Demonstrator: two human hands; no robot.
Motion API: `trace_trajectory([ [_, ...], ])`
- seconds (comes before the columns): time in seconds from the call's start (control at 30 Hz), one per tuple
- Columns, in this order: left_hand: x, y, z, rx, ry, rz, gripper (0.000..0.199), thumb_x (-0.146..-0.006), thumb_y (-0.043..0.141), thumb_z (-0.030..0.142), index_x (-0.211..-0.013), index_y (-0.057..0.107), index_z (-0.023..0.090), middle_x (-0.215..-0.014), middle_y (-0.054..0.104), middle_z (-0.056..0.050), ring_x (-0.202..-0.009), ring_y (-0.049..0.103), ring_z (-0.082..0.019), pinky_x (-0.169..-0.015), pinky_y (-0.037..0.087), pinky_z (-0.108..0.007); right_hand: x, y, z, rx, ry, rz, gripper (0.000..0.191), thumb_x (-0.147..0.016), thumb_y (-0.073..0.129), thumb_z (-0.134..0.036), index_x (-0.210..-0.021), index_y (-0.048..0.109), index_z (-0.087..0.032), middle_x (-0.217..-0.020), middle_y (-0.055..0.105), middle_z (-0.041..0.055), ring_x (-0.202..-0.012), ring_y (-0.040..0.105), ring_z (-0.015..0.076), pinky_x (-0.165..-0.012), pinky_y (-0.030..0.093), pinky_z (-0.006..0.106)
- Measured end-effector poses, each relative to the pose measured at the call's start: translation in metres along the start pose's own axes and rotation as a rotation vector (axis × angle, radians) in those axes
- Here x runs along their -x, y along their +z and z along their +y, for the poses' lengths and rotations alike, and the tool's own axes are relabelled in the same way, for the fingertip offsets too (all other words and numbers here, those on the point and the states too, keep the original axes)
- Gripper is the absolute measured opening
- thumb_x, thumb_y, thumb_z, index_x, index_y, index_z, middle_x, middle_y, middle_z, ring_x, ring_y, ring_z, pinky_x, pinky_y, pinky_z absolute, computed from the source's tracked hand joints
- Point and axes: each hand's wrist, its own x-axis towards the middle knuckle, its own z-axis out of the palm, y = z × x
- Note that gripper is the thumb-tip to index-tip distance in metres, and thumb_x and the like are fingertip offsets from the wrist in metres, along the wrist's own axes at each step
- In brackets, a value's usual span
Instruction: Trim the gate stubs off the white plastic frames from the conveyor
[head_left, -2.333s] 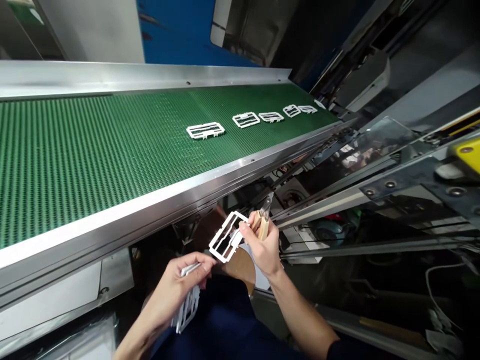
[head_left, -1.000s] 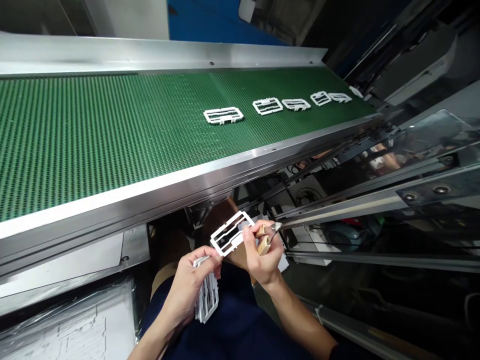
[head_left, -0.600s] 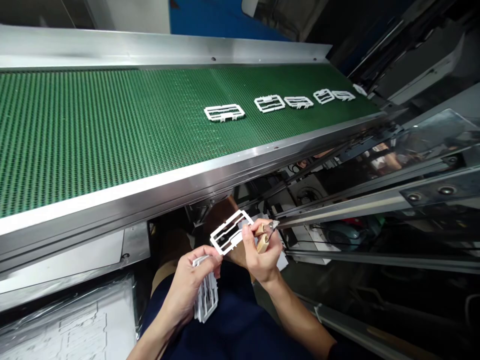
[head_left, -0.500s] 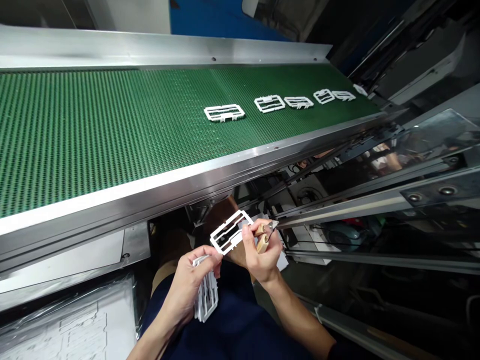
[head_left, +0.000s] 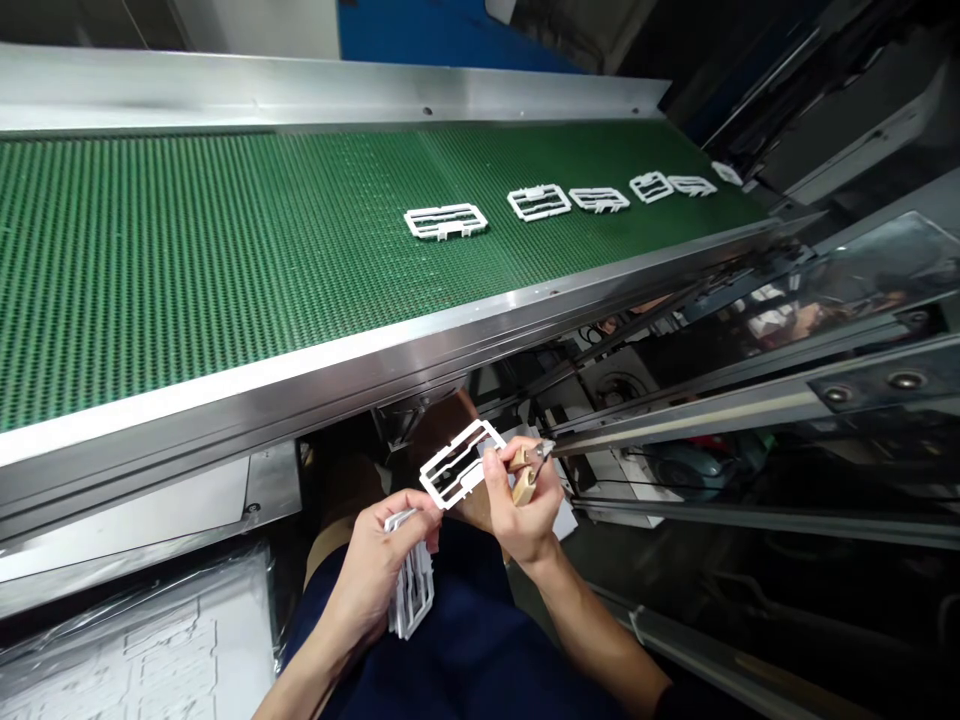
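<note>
My left hand (head_left: 382,560) is closed around a stack of white plastic frames (head_left: 412,592) that hangs down below its fingers. A single white plastic frame (head_left: 459,468) is tilted between my hands. Its right end is pinched by the thumb and fingers of my right hand (head_left: 525,510), and its lower left corner meets my left fingertips. Tucked in the same right hand is a pair of nippers (head_left: 526,482) with tan handles, the metal tip pointing up and right, away from the frame.
Beyond my hands runs a green conveyor belt (head_left: 187,270) with a metal edge rail (head_left: 300,385). Several white frames (head_left: 447,222) lie on it toward the right. Metal bars (head_left: 720,415) stand to my right. A plastic-wrapped stack (head_left: 187,640) of white pieces sits at lower left.
Both hands keep nearly the same pose with the frame and the stack. The view has shifted very slightly; the frames on the belt look almost unchanged in place.
</note>
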Motion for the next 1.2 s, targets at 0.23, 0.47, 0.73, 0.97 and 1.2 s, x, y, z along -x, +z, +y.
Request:
trace_trajectory([
  [0.23, -0.001, -0.003, -0.002, -0.015, 0.028, -0.006, 0.023, -0.074, 0.065, 0.035, -0.066, 0.057, 0.015, -0.054, 0.053, 0.002, -0.049, 0.04, -0.009, -0.048, 0.031, -0.019, 0.001, 0.001, 0.001, -0.001, 0.014, -0.006, 0.012, -0.077, 0.057, -0.014, -0.083, 0.047, -0.019, -0.07, 0.051, -0.0015, -0.055, 0.049, 0.0091, -0.052, 0.042, 0.021],
  [0.47, -0.001, -0.002, -0.001, -0.004, 0.017, 0.008, 0.021, -0.074, 0.064, 0.034, -0.067, 0.058, 0.015, -0.053, 0.053, 0.002, -0.048, 0.041, -0.009, -0.048, 0.031, -0.019, 0.001, 0.002, 0.0, -0.001, 0.013, -0.008, 0.014, -0.077, 0.057, -0.013, -0.084, 0.047, -0.019, -0.066, 0.051, -0.0025, -0.053, 0.049, 0.009, -0.051, 0.042, 0.021],
  [0.73, -0.002, -0.004, -0.001, -0.028, 0.008, 0.017, 0.02, -0.074, 0.063, 0.031, -0.065, 0.057, 0.015, -0.052, 0.052, 0.003, -0.048, 0.041, -0.009, -0.048, 0.031, -0.02, 0.001, 0.003, 0.0, -0.004, 0.001, -0.031, 0.014, -0.077, 0.057, -0.012, -0.083, 0.046, -0.019, -0.066, 0.049, -0.0029, -0.053, 0.047, 0.0087, -0.052, 0.041, 0.021],
  [0.97, -0.014, -0.013, -0.013, -0.065, 0.141, 0.067, 0.042, -0.073, 0.068, 0.032, -0.11, 0.053, 0.019, -0.065, 0.054, 0.005, -0.051, 0.045, -0.009, -0.053, 0.037, -0.02, -0.001, 0.003, 0.001, -0.115, 0.067, -0.048, 0.015, -0.078, 0.056, -0.01, -0.083, 0.046, -0.019, -0.07, 0.046, -0.004, -0.058, 0.046, 0.0077, -0.057, 0.041, 0.021],
  [1.2, -0.018, -0.028, 0.004, 0.007, 0.054, 0.011, 0.032, -0.078, 0.061, 0.044, -0.066, 0.057, 0.014, -0.055, 0.05, 0.002, -0.052, 0.043, -0.009, -0.049, 0.035, -0.019, -0.005, 0.001, 0.0, -0.289, 0.176, -0.22, 0.013, -0.08, 0.056, -0.014, -0.083, 0.044, -0.019, -0.064, 0.039, -0.0061, -0.052, 0.037, 0.0063, -0.051, 0.034, 0.02],
])
